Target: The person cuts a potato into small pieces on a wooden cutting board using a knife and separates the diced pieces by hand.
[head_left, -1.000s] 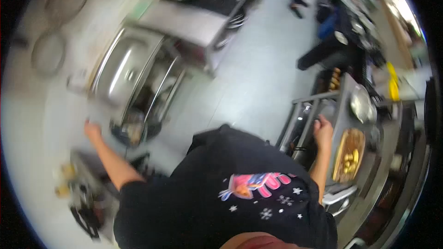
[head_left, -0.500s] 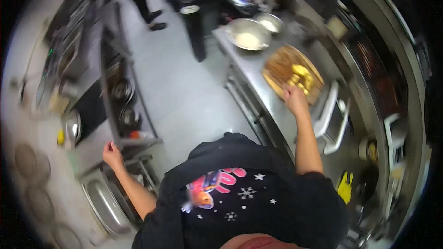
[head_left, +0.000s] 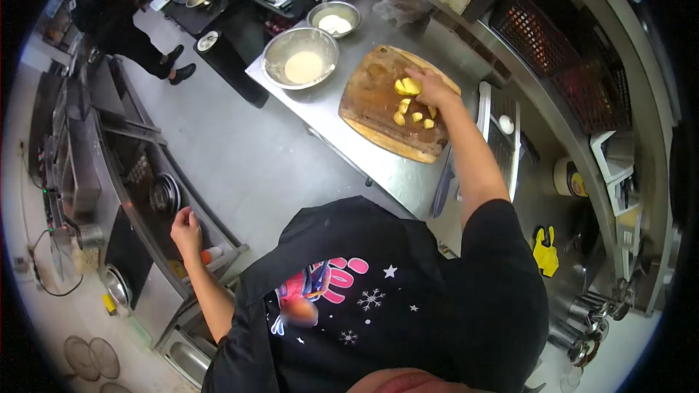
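Note:
My right hand [head_left: 432, 89] reaches over the wooden cutting board [head_left: 368, 98], its fingers down at the yellow chunks [head_left: 410, 87]; whether it grips one is hidden. Several smaller yellow pieces [head_left: 403, 106] lie on the board beside it. My left hand [head_left: 186, 231] hangs in the air at the left, fingers curled loosely, with no object visible in it. To the left of the board stand a large metal bowl [head_left: 274, 58] with pale batter and a smaller metal bowl [head_left: 349, 14] with white contents.
The board rests on a steel counter [head_left: 389, 175]. A person [head_left: 116, 25] in black stands at the upper left. A dark bin [head_left: 240, 76] is beyond the counter. Yellow gloves [head_left: 545, 253] and a tub [head_left: 568, 177] are at the right, steel shelving [head_left: 156, 262] at the left.
The view has turned toward the counter. My right hand has gone from beside the counter to the yellow pieces on the board. My left hand stays raised at the left.

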Available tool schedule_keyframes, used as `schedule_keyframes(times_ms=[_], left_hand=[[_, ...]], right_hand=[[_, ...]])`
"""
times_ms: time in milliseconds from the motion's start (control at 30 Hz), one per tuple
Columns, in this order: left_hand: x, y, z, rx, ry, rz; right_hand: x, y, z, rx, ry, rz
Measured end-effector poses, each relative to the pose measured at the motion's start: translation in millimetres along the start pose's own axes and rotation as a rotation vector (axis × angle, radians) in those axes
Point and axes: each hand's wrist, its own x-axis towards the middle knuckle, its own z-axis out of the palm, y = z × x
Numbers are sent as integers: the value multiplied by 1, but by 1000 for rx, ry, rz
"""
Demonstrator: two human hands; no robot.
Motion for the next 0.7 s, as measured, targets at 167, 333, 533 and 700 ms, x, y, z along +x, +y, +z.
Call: schedule_keyframes(times_ms=[167, 333, 533, 700], left_hand=[[15, 23, 6, -24, -93, 1], [46, 25, 28, -64, -245, 156], [87, 124, 99, -377, -771, 284], [80, 240, 202, -664, -1286, 224]], right_hand=[[22, 3, 8, -88, -172, -141], [17, -4, -7, 5, -198, -148], [16, 12, -1, 145, 121, -162], [-1, 8, -15, 281, 263, -13]])
